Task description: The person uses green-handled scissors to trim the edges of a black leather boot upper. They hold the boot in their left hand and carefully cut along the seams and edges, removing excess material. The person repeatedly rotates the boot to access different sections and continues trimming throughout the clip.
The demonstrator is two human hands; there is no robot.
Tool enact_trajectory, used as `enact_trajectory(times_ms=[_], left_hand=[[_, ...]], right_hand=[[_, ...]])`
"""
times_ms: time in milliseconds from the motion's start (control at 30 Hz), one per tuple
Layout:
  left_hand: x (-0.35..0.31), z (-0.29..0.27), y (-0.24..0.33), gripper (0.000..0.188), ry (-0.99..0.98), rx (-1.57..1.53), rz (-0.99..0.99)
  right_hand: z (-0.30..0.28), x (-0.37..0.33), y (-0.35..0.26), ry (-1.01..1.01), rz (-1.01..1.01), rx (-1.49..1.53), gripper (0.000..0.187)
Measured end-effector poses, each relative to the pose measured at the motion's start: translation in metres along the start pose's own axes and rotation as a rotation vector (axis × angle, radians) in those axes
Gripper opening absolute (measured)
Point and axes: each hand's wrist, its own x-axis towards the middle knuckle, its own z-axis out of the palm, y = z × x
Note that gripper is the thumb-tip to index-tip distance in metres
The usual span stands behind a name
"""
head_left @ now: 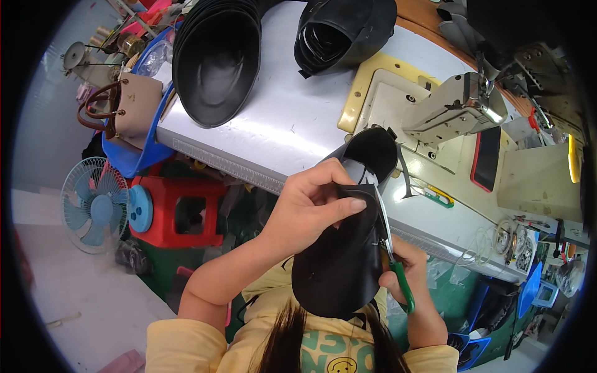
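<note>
My left hand (311, 205) pinches the upper edge of a black curved piece of sheet material (339, 267), thumb on top, in front of my body. My right hand (407, 264) is closed around the green handles of a pair of scissors (401, 286). Their blades point up and away from me along the piece's right edge; whether they are cutting cannot be made out. Just beyond my left hand, a black rounded opening (373, 152) rests at the table's edge, and whether it belongs to the held piece is unclear.
A sewing machine (451, 109) stands at the right, with a phone (485, 160) and thread snips (438, 196) near it. Stacked black pieces (214, 68) and a second black bundle (342, 37) lie on the white table (273, 124). To the left are a handbag (137, 105), a fan (99, 205) and a red stool (168, 211).
</note>
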Motion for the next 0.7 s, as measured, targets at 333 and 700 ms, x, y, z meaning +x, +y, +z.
enact_trajectory(times_ms=[333,700], left_hand=[[0.004,-0.015,0.019,0.012,-0.106,0.226,-0.078],[0.007,-0.014,0.024,0.013,-0.133,0.249,-0.111]], right_hand=[[-0.002,-0.002,-0.002,0.052,0.115,-0.046,0.088],[-0.001,-0.004,-0.002,0.045,0.167,0.034,0.089]])
